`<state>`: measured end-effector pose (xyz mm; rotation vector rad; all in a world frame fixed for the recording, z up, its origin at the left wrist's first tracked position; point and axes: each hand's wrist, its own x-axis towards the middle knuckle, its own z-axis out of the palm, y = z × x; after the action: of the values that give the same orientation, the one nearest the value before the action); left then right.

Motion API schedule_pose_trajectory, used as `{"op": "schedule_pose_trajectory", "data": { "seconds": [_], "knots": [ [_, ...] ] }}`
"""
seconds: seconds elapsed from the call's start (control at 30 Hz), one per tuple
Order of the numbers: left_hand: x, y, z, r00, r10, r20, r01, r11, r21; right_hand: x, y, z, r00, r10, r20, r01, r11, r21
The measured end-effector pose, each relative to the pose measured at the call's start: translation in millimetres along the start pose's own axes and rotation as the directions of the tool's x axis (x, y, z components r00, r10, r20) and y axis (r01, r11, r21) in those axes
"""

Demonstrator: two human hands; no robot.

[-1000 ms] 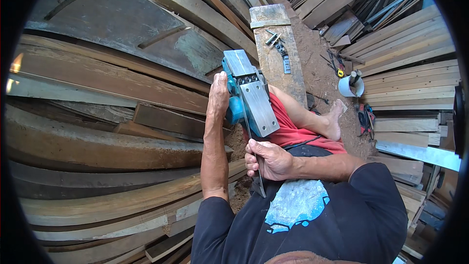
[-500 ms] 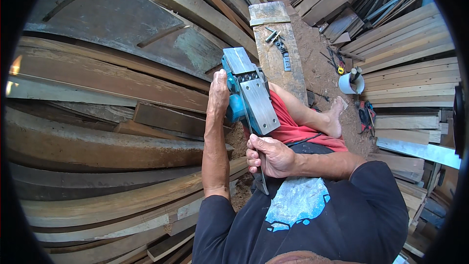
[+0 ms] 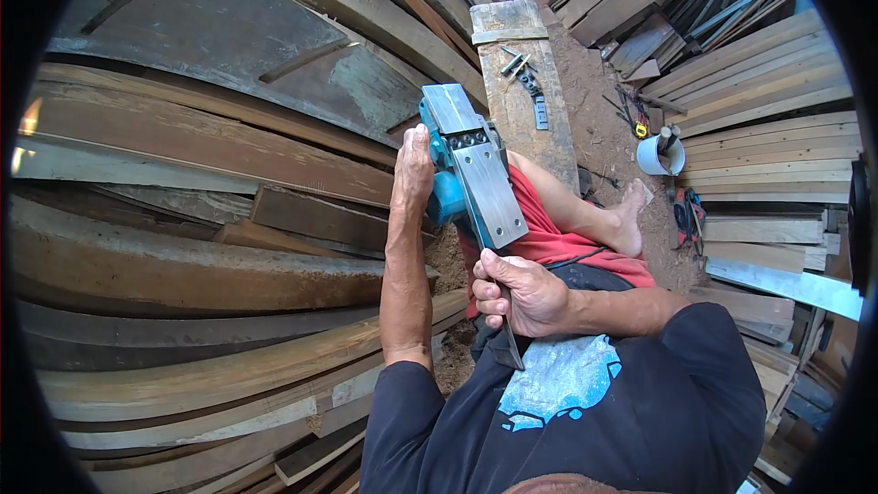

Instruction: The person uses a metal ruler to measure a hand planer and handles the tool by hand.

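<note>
A teal electric planer point(image 3: 490, 190) is held with its metal sole turned up, the dark cutter slot and a row of bolts showing across it. My left hand point(image 3: 414, 165) is closed round its teal body on the left side; most of those fingers are hidden behind it. My right hand point(image 3: 525, 295) grips a long, thin, flat metal strip point(image 3: 510, 338). From that fist the strip runs up along the planer's left edge, and its lower end sticks out near my shirt. I cannot tell whether the strip touches the planer.
Ahead, a worn wooden bench point(image 3: 514, 151) carries small tools and a slotted metal piece point(image 3: 540, 112). Stacked boards point(image 3: 201, 261) fill the left, with more planks point(image 3: 777, 155) at right. A white pail point(image 3: 660, 155), a tape measure point(image 3: 641, 129) and a red-black tool point(image 3: 686, 215) rest on the floor.
My right hand has moved slightly to the right, and the strip's lower end has swung right with it. The planer stays in my left hand, nearly in the same place.
</note>
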<state>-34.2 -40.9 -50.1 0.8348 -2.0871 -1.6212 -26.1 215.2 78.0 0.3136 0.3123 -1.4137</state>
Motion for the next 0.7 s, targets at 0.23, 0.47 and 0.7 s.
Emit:
{"op": "schedule_pose_trajectory", "data": {
  "seconds": [0.23, 0.47, 0.7],
  "knots": [
    [-2, 10, -1, 0.999, 0.026, 0.021, -0.03, 0.979, 0.204, 3, -1, -5, 1.0, -0.004, -0.005, 0.004, 1.0, -0.013],
    [-2, 3, 0, 1.0, -0.017, 0.013, 0.017, 0.999, 0.034, 3, -2, -3, 1.0, 0.004, -0.01, -0.004, 1.0, -0.011],
    [-3, 8, 2, 0.998, -0.059, 0.024, 0.06, 0.997, -0.041, 5, -4, -3, 1.0, -0.009, -0.02, 0.009, 1.0, -0.016]
  ]
}}
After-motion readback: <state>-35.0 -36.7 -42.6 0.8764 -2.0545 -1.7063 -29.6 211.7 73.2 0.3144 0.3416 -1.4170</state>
